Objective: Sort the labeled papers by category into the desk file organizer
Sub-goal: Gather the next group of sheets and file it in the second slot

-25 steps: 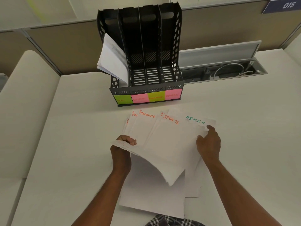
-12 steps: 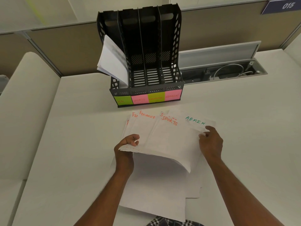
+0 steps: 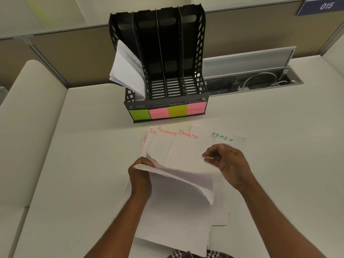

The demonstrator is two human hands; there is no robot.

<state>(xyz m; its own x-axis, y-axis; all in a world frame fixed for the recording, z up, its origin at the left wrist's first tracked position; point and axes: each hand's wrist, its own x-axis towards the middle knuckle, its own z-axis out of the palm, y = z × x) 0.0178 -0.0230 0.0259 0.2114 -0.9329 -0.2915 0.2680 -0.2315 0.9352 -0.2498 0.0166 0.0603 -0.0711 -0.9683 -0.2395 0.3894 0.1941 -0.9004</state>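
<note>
Papers point(image 3: 186, 155), thin white sheets with handwritten headings FINANCE, SPORTS and ADMIN, lie fanned on the smooth pale tabletop point(image 3: 74, 146) just in front of the file organizer point(image 3: 163, 58). Your left hand point(image 3: 140, 175) curls its fingers point(image 3: 143, 162) round the edge of a few sheets, lifting them so they bend in a soft curve above the flat pile. Your right hand point(image 3: 230, 164) hovers over the sheets with fingers loosely curled; it is blurred, so you cannot tell whether it pinches anything. The organizer is black perforated plastic with four upright slots, green and pink sticky labels point(image 3: 167, 111) on its front lip, and floppy white sheets point(image 3: 126, 69) leaning out of the leftmost slot.
</note>
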